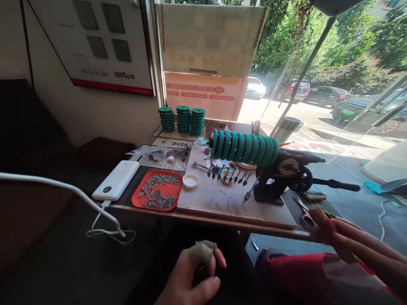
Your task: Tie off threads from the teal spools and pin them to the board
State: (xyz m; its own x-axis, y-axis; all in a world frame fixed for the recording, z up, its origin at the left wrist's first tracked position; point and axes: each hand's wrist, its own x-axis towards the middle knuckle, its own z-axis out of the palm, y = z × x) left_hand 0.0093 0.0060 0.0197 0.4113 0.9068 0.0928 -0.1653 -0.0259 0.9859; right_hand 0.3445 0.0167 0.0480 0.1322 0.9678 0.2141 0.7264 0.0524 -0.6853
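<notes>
My left hand (pixel 193 275) is low in the middle, in front of the table edge. Its fingers are loosely curled with a gap to the thumb, nothing visible between them; grey wrapping covers a fingertip. My right hand (pixel 352 239), smeared by motion, reaches in from the right edge, with tan and red wrapping at its fingertips. Beside those fingertips lie scissors (pixel 307 218) with a pinkish handle; whether they touch is unclear. Beyond stands a black hand-cranked device (pixel 270 190) carrying a row of green rings (pixel 244 147). Small dark parts (pixel 229 173) hang or lie below the rings.
An orange-red tray (pixel 138 197) holds many small metal pieces. Next to it sit a white round lid (pixel 190 181) and a white power bank (pixel 116 180) with a cable. Stacks of green discs (pixel 183 120) stand at the back. The crank handle (pixel 341 185) juts right.
</notes>
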